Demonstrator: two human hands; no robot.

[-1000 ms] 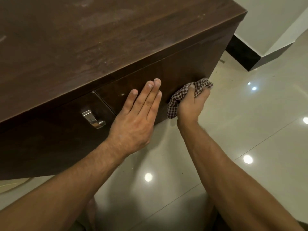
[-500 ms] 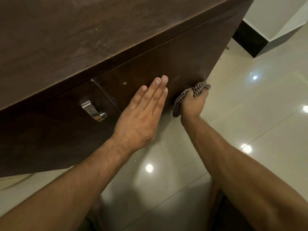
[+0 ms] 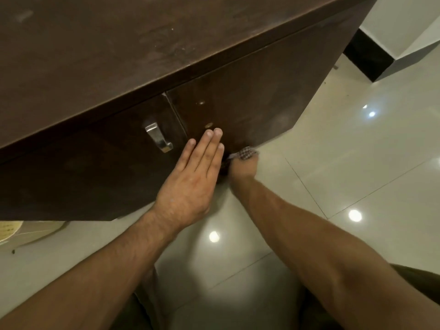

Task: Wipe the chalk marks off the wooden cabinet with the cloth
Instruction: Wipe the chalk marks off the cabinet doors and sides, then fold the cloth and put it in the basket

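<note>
Your left hand [image 3: 190, 184] lies flat against the wooden cabinet [image 3: 250, 96] door, fingers straight and together, just right of the metal handle [image 3: 158, 136]. Your right hand [image 3: 241, 169] is fisted around the checkered cloth [image 3: 247, 153] — pressing it low on the door's bottom edge, near the tiled floor [image 3: 345, 151]. Faint pale smears show on the door's right side.

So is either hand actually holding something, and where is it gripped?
The right hand holds the checkered cloth, bunched in its fist, one end poking out. The left hand holds nothing; it lies flat on the cabinet.
</note>
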